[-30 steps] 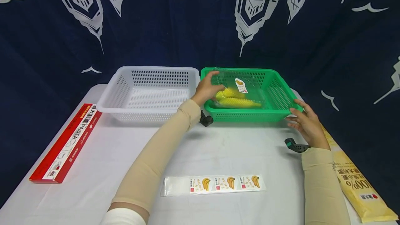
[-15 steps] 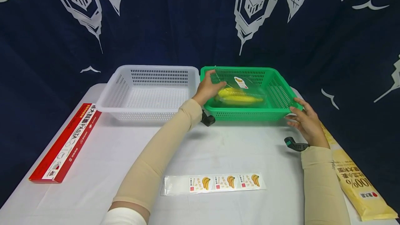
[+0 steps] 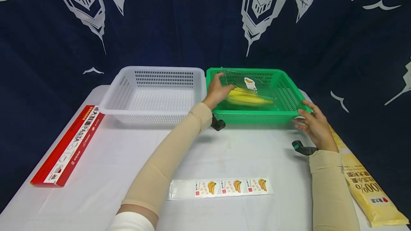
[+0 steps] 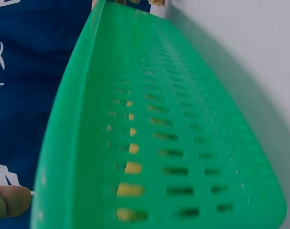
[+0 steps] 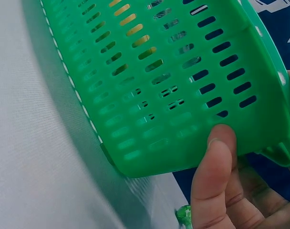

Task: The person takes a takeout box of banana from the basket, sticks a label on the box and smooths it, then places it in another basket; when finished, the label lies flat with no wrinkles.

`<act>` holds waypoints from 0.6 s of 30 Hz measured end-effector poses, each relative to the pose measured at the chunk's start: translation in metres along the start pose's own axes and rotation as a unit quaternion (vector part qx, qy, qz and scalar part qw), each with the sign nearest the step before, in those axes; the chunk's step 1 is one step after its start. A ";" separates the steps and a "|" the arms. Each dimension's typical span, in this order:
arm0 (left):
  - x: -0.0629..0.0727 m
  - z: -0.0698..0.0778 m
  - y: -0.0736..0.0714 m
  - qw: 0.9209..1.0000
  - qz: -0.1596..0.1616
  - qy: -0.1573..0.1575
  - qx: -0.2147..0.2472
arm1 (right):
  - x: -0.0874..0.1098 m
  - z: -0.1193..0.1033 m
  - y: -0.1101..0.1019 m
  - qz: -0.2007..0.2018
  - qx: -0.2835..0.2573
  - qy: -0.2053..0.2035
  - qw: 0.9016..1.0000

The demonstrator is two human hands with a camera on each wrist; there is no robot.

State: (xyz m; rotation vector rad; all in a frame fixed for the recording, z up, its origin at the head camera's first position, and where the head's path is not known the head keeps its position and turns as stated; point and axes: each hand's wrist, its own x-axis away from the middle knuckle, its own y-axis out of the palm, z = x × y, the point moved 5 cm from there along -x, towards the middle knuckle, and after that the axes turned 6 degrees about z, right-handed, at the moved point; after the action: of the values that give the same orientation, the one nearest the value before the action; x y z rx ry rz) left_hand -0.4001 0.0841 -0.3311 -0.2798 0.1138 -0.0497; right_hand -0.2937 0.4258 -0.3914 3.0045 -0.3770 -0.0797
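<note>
A clear plastic pack of bananas (image 3: pixel 247 99), with a banana sticker on top, sits tilted inside the green basket (image 3: pixel 257 117). My left hand (image 3: pixel 218 91) pinches the pack's left edge between thumb and fingers, just over the basket's left side. From the left wrist, the basket's slotted wall (image 4: pixel 178 119) fills most of the picture and only a thumb (image 4: pixel 11 201) shows; the pack is mostly hidden behind the wall. My right hand (image 3: pixel 316 127) grips the basket's front right corner. In the right wrist view its thumb (image 5: pixel 214 176) lies against the wall.
Left of the green basket stands a white basket (image 3: pixel 147 113). A red pasta box (image 3: pixel 69 145) lies along the table's left edge, and a yellow pasta bag (image 3: pixel 366 184) along the right. A strip of banana stickers (image 3: pixel 231 187) lies at the front. A dark curtain hangs behind.
My left hand has shifted slightly to the right, and the pack of bananas has slid right with it inside the green basket. The right hand stays on the basket's corner.
</note>
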 end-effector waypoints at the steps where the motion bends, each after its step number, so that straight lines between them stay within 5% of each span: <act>1: 0.000 -0.001 0.002 1.000 0.000 -0.001 -0.001 | 0.000 0.000 0.000 0.000 -0.001 0.000 1.000; 18: -0.003 -0.012 0.018 0.997 -0.067 -0.046 0.012 | -0.003 0.002 -0.001 0.012 -0.002 0.010 1.000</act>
State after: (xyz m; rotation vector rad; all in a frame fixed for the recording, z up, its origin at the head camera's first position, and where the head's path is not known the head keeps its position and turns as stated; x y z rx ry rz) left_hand -0.4040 0.0987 -0.3471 -0.2655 0.0031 -0.1712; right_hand -0.2961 0.4270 -0.3929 2.9926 -0.4109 -0.0497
